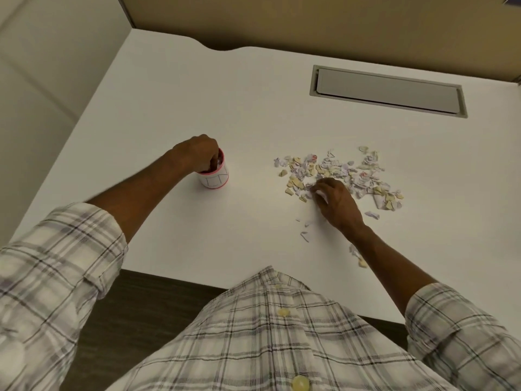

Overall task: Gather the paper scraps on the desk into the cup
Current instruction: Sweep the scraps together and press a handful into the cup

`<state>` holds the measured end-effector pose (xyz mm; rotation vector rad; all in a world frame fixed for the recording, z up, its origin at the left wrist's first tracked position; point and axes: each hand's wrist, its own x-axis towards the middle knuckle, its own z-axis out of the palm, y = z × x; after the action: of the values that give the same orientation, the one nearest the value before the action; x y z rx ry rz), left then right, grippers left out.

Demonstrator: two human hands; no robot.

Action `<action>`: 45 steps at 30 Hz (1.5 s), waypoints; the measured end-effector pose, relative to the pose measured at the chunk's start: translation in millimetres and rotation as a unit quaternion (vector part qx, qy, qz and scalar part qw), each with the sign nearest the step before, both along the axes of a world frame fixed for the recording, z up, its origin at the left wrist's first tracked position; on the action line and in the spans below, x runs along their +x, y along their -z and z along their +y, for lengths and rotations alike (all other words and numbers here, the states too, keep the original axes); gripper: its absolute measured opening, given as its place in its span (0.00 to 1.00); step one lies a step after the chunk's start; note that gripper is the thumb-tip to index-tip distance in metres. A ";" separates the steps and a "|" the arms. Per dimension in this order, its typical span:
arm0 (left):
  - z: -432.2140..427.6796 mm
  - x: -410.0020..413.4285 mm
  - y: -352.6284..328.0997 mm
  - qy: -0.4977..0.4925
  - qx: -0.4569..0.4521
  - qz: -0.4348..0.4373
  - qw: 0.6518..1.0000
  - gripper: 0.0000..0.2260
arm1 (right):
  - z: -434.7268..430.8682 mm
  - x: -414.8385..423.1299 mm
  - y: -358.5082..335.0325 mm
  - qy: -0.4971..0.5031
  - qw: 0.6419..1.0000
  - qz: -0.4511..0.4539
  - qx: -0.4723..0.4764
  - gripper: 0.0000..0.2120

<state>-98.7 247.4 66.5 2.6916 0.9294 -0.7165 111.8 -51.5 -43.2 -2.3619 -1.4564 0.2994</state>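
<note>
Two hands over smooth white desk [174, 88], left hand [198, 153] fingertips bunched inside round pink-rimmed cup [215, 177] at frame centre-left, right hand [337, 201] pinching crumpled paper scraps [338, 170] centre-right, grip narrow.

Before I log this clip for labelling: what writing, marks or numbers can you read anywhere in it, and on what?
"LN", roughly: large outlined letters on the white side of the cup, blurred, so the reading is uncertain.
Paper scraps: some carry faint lines and red marks, too small to read.
Desk, cable hatch and shirt: no text visible.
</note>
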 end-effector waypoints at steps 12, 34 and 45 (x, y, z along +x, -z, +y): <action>6.5 5.2 16.3 0.005 -0.024 0.021 0.999 0.13 | -1.0 -4.5 -1.5 0.030 0.999 0.015 0.016 0.11; 4.1 1.0 38.2 -0.042 0.016 -0.041 0.998 0.14 | -1.9 -4.6 5.0 0.025 0.999 0.004 0.028 0.10; 7.2 2.3 17.9 -0.022 0.003 -0.041 0.999 0.10 | -10.6 4.7 5.2 0.018 0.999 -0.028 0.041 0.07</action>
<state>-96.4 254.6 48.6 2.6746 0.9686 -0.5894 116.5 -62.1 -48.4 -2.3455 -1.4205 0.1624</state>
